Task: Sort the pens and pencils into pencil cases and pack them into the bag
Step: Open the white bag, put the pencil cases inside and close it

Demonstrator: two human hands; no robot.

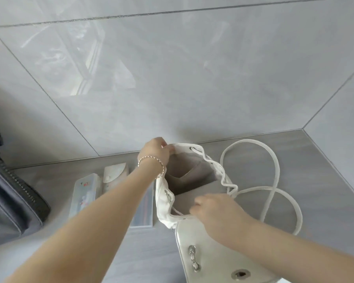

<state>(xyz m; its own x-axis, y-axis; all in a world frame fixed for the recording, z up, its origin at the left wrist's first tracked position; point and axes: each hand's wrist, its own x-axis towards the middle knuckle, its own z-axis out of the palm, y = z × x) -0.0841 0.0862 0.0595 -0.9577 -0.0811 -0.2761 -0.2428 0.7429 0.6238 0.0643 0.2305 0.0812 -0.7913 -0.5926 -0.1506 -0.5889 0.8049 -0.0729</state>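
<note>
View: head.
Bag (164, 203): white, mouth held open, standing on the counter (319, 180).
Left hand (155, 153): fingers pinch the bag's far rim.
Right hand (215, 211): blurred, fingers curled over the bag's near rim.
Cases (112, 180): three, lying just left of the bag.
Strap (274, 170): looped right of the bag.
Grey bag (8, 201): well left of the bag.

Tiled indoor room, maybe home: glossy grey wall tiles (192, 78), matching floor (319, 172).

Three pencil cases (84, 198) (114, 174) (144, 215), one white bag (161, 203), one dark bag (8, 201).
</note>
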